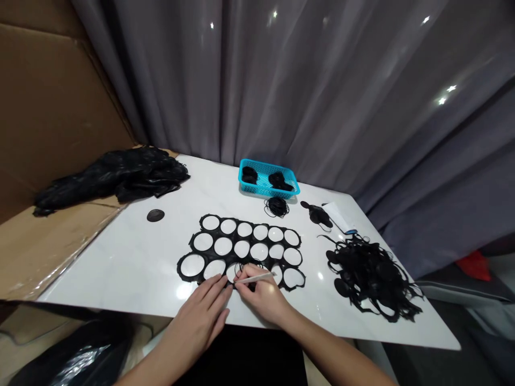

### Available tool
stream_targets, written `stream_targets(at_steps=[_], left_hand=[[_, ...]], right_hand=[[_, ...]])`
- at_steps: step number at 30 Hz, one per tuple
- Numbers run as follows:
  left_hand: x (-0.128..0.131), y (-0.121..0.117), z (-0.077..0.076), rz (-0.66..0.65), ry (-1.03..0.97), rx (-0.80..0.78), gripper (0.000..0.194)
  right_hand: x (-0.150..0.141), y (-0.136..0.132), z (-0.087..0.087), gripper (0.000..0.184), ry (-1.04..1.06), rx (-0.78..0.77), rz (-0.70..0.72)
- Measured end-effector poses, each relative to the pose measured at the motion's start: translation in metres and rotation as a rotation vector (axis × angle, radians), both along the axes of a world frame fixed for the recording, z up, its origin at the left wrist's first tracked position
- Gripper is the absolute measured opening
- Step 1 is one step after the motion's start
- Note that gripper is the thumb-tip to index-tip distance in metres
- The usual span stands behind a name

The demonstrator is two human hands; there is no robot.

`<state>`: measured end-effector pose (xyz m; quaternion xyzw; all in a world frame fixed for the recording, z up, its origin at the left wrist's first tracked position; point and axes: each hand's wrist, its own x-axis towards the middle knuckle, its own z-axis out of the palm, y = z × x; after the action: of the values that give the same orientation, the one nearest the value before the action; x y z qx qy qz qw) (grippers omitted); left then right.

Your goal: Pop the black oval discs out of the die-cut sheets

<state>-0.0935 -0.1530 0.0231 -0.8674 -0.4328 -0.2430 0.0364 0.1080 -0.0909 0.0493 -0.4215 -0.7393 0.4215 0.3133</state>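
Observation:
A black sheet [234, 238] with rows of round holes lies flat on the white table. My left hand [203, 308] rests on its front edge, fingers stretched out and flat. Close beside it, my right hand [263, 295] pinches a thin pale pen-like tool [257, 277], its tip pointing left at a hole in the front row. Thin black loops show around the right fingers, partly hidden, so I cannot tell whether the hand grips them. Behind the sheet lies a bundle of thin black rings [277, 206].
A blue basket [269, 190] holds black bundles at the back. Tangled black scraps [376, 276] heap on the right. A black disc [155, 215] lies left. Black sheets [120, 172] pile on cardboard [36, 257]. Near the right edge are black pieces [319, 215] and a white strip [338, 215].

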Motion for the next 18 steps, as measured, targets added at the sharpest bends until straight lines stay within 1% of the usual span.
stream_targets(at_steps=[3,5,8,10,11,12,15,16,17,18], left_hand=[[0.000,-0.001,-0.001,0.000,-0.002,0.008,0.035],[0.000,-0.002,-0.001,0.004,0.005,0.008,0.035],[0.000,-0.002,-0.002,0.013,0.001,-0.001,0.036],[0.001,-0.002,-0.002,0.007,-0.004,-0.010,0.035],[0.001,-0.002,-0.002,0.002,-0.005,-0.020,0.035],[0.000,-0.002,-0.003,-0.002,-0.008,-0.029,0.034],[-0.002,-0.005,-0.002,-0.001,-0.030,-0.055,0.036],[-0.002,-0.006,0.000,-0.001,-0.037,-0.068,0.036],[-0.002,-0.007,0.002,-0.001,-0.044,-0.087,0.037],[-0.003,-0.006,0.006,0.003,-0.052,-0.117,0.038]], right_hand=[[0.000,-0.001,-0.002,0.020,-0.021,0.028,0.000],[-0.001,-0.007,-0.006,0.018,-0.060,0.101,0.014],[-0.003,-0.012,-0.011,0.013,-0.202,0.340,0.124],[0.000,-0.004,-0.008,0.012,-0.301,0.464,0.195],[0.005,0.007,-0.005,0.013,-0.327,0.488,0.170],[0.011,0.021,0.000,0.013,-0.336,0.488,0.106],[0.036,0.075,0.015,0.019,-0.313,0.453,-0.342],[0.044,0.091,0.018,0.019,-0.305,0.450,-0.431],[0.050,0.103,0.020,0.019,-0.289,0.422,-0.456],[0.053,0.112,0.021,0.019,-0.270,0.367,-0.453]])
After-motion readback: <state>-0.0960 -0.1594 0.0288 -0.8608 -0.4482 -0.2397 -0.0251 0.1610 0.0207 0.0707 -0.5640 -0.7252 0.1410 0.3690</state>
